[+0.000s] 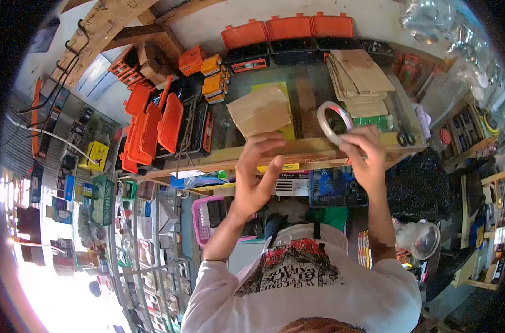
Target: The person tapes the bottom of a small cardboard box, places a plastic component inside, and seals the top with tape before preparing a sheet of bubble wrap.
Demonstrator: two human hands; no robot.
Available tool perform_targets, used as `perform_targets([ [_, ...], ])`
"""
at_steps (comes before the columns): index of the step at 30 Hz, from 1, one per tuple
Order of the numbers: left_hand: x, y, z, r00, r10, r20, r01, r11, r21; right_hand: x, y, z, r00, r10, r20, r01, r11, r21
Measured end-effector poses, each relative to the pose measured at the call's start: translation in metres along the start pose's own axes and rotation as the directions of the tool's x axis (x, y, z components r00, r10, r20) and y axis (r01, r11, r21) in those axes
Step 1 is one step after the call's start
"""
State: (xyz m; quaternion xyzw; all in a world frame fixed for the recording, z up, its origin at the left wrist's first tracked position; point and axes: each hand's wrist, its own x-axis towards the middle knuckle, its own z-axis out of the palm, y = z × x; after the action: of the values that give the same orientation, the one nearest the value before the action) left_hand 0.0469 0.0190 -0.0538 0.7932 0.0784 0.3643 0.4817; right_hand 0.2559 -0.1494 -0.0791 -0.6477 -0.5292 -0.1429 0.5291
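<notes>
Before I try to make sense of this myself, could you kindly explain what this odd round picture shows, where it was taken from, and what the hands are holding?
There is one picture, from a wide-angle camera worn on a person's head, which bends the edges and makes the scene look flipped. No machine is involved: the two bare hands belong to the wearer, whose white printed shirt shows below. The right hand holds a roll of tape by its rim. The left hand is open beside it, fingers spread, holding nothing. Beyond them is a wooden workbench carrying a brown paper bag, a stack of flat cardboard, scissors and orange-lidded cases.
</notes>
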Motion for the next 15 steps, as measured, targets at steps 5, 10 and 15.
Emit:
perform_targets([
  [5,0.025,0.018,0.025,0.997,-0.069,0.035,0.075,0.976,-0.205,-0.006,-0.034,-0.018,0.999,-0.035,-0.005,0.035,0.99,0.136],
  [10,0.036,0.021,0.046,0.987,0.156,0.038,-0.149,0.978,-0.146,-0.011,-0.046,-0.029,0.994,-0.1,-0.05,0.105,0.989,0.101],
  [15,0.029,0.017,0.069,0.981,0.172,-0.088,-0.193,0.906,-0.376,-0.022,-0.048,-0.035,0.997,-0.044,-0.056,0.049,0.994,0.102],
])
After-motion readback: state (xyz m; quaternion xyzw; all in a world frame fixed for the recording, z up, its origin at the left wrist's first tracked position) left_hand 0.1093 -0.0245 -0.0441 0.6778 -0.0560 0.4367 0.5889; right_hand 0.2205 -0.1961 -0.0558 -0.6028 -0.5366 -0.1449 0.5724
